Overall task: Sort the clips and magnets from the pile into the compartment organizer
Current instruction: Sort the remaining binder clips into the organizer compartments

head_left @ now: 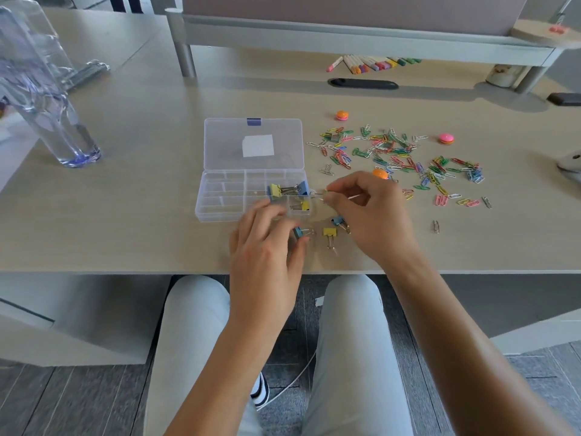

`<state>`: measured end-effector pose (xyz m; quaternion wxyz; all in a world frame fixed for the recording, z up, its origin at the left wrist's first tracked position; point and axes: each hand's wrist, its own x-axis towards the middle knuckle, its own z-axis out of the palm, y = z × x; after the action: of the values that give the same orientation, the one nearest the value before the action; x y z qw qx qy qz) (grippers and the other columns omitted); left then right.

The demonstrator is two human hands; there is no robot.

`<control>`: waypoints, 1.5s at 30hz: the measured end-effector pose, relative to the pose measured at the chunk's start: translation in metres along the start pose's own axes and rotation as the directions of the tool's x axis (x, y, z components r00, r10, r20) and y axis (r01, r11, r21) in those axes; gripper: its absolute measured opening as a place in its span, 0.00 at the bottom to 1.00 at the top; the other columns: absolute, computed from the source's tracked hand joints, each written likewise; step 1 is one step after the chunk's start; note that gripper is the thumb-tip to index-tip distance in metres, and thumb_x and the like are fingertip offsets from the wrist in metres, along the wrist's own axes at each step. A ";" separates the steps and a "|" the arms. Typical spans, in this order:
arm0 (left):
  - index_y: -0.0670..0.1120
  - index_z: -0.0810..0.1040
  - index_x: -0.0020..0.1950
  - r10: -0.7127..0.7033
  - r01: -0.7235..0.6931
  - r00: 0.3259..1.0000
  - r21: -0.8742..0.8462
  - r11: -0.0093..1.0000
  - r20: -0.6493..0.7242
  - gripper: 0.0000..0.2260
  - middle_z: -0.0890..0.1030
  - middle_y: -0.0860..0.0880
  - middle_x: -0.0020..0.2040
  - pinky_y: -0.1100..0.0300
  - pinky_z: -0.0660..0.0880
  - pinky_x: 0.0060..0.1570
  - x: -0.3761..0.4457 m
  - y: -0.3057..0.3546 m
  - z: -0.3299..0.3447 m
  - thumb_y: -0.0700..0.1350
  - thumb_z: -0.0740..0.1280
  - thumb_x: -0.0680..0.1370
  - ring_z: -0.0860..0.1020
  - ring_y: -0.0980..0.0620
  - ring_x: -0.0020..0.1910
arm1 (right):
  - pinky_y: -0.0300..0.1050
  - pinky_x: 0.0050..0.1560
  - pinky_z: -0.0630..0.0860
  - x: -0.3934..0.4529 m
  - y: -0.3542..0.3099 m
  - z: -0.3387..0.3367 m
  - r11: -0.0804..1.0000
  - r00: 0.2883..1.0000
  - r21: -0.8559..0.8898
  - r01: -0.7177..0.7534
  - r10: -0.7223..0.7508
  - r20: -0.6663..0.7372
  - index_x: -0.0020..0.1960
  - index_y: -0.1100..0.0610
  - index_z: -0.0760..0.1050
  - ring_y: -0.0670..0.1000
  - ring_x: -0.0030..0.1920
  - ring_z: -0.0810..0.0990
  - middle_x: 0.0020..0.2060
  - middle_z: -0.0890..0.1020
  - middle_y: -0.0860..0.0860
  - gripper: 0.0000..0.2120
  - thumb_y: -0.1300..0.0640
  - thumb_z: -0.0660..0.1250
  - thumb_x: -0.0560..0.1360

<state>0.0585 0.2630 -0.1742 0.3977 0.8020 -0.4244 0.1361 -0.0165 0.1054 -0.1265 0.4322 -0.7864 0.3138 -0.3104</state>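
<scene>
The left hand is pinching a small blue binder clip between thumb and fingertips, holding it just off the near edge of the clear compartment organizer, whose lid is lying open on the far side. The right hand is pinching something thin near its fingertips, just beside the organizer's right wall; it looks like a small clip or wire, but what exactly is too blurred to tell. Just beyond the left hand's grip, inside the organizer, yellow and blue binder clips are sitting in a right-hand compartment, and a smaller yellow clip is lying in the compartment nearer to the grip. Between the two hands, on the desk, a yellow binder clip is lying just to the right of the held blue one, and another blue binder clip is lying partly under the right hand. Beyond the right hand's grip and to its right, the pile of coloured paper clips is spreading over the desk, well apart from the organizer. An orange magnet is sitting just behind the right hand's knuckles, a second orange magnet is lying farther off, and a pink magnet is resting at the pile's far right. Far to the left of both grips a clear glass container is standing, and a row of markers is lying beneath the raised shelf at the back.
</scene>
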 end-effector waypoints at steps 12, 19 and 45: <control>0.48 0.79 0.63 0.043 -0.046 0.997 0.047 0.998 0.069 0.12 0.76 0.51 0.72 0.40 0.59 0.76 0.001 -0.005 0.006 0.48 0.62 0.82 0.68 0.51 0.77 | 0.27 0.29 0.67 0.023 -0.014 0.022 0.952 0.991 -0.295 0.082 -0.046 0.127 0.43 0.50 0.86 0.36 0.32 0.76 0.30 0.80 0.41 0.02 0.55 0.74 0.75; 0.47 0.79 0.61 0.066 -0.070 0.996 0.071 0.995 0.063 0.12 0.77 0.50 0.71 0.40 0.60 0.76 0.000 -0.007 0.006 0.49 0.62 0.81 0.70 0.49 0.75 | 0.33 0.32 0.72 0.019 -0.013 0.027 0.953 0.994 -0.291 0.083 -0.058 0.094 0.44 0.49 0.85 0.43 0.35 0.79 0.32 0.82 0.43 0.03 0.56 0.73 0.74; 0.47 0.80 0.53 0.056 -0.059 0.996 0.051 0.997 0.065 0.07 0.78 0.49 0.70 0.39 0.60 0.76 0.000 -0.007 0.005 0.48 0.65 0.81 0.70 0.49 0.75 | 0.48 0.36 0.76 0.012 -0.005 0.026 0.937 0.979 -0.285 0.202 -0.195 0.053 0.44 0.51 0.83 0.47 0.34 0.76 0.33 0.80 0.48 0.09 0.62 0.66 0.75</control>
<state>0.0628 0.2614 -0.1813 0.3585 0.8036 -0.4561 0.1330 0.0118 0.1110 -0.1313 0.2828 -0.8723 0.2698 -0.2937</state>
